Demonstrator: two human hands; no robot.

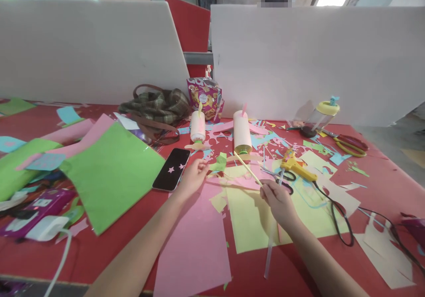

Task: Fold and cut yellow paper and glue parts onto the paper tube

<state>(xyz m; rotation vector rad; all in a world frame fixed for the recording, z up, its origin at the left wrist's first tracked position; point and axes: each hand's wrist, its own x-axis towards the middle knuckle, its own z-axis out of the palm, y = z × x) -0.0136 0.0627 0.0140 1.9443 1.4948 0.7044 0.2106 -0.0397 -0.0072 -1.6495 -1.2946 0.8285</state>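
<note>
My right hand (pixel 277 199) is closed on the near end of a thin wooden stick (pixel 246 167) that slants up and left toward a pink paper-wrapped roll (pixel 242 131). My left hand (pixel 195 174) pinches a small green paper scrap (pixel 219 162) beside a black phone (pixel 171 169) with pink stars on its screen. A second, smaller roll (pixel 198 126) stands further left. Pink paper (pixel 194 244) and yellow paper (pixel 250 217) lie under my hands. Black-handled scissors (pixel 282 177) lie just right of my right hand.
A yellow glue gun (pixel 295 166) with a black cord lies to the right, near a clear bottle with a yellow lid (pixel 320 116) and red-handled scissors (pixel 350 144). Green paper (pixel 109 173), a plaid bag (pixel 154 109) and a snack pouch (pixel 205 97) lie left and behind. White partition boards (pixel 299 58) stand behind the red table (pixel 381 190).
</note>
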